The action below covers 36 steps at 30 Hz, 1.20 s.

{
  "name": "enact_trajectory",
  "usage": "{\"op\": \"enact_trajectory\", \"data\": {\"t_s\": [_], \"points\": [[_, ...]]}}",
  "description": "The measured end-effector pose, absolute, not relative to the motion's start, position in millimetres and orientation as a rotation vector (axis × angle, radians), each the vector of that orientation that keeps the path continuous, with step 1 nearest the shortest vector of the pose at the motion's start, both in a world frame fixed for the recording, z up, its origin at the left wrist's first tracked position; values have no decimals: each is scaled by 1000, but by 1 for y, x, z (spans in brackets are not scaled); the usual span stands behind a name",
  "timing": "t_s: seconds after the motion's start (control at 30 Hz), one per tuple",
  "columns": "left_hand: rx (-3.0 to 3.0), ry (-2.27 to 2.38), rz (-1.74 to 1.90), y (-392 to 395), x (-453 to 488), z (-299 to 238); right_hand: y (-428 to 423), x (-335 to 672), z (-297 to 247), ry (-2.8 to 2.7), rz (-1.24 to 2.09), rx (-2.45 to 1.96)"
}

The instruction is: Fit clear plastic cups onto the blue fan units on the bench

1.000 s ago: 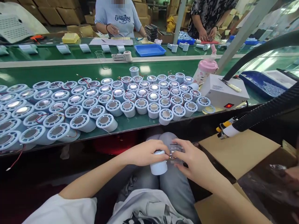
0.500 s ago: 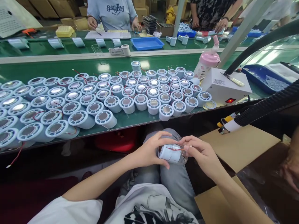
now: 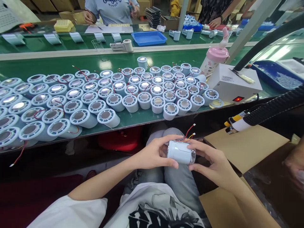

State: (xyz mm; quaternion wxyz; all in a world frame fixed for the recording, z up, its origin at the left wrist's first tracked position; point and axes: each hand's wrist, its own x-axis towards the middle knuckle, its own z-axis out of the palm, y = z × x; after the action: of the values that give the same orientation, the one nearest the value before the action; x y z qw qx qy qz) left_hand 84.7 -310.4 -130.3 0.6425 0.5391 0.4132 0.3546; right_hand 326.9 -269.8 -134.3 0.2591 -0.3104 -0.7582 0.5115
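Note:
Over my lap, a light-blue cylinder (image 3: 180, 152) lies on its side between my two hands, with clear plastic film (image 3: 193, 156) showing at its right end. My left hand (image 3: 158, 154) grips the left end, thumb below and fingers over the top. My right hand (image 3: 211, 158) holds the right end, its thumb underneath and fingers on the upper side. Thin red and yellow wires (image 3: 188, 136) with small white plugs stick up above the cylinder. Its end faces are mostly hidden by my hands.
Many similar light-blue cylinders (image 3: 82, 117) stand along the green bench (image 3: 128, 122). To the right are a white box with a red switch (image 3: 234, 84), a pink-lidded bottle (image 3: 215, 58), a black hose (image 3: 268, 110) and open cardboard flaps (image 3: 247, 145). People work across the bench.
My right hand has moved from the wires to the cylinder's right end. The wires, which lay across the cylinder, now stick up behind it. The cylinder has shifted slightly right in view.

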Motion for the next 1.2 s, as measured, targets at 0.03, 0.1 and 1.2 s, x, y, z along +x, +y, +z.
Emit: {"op": "enact_trajectory", "data": {"t_s": [0.03,0.1,1.2], "points": [[1269,936,823,-310,84,-129,-270,327,-133,-2020,1435,-840],[1335,917,856,-310,83,-127,-270,327,-130,-1963,1510,-846],[1616,768,963,-311,81,-128,-272,309,-128,-1159,2278,-1077]]}}
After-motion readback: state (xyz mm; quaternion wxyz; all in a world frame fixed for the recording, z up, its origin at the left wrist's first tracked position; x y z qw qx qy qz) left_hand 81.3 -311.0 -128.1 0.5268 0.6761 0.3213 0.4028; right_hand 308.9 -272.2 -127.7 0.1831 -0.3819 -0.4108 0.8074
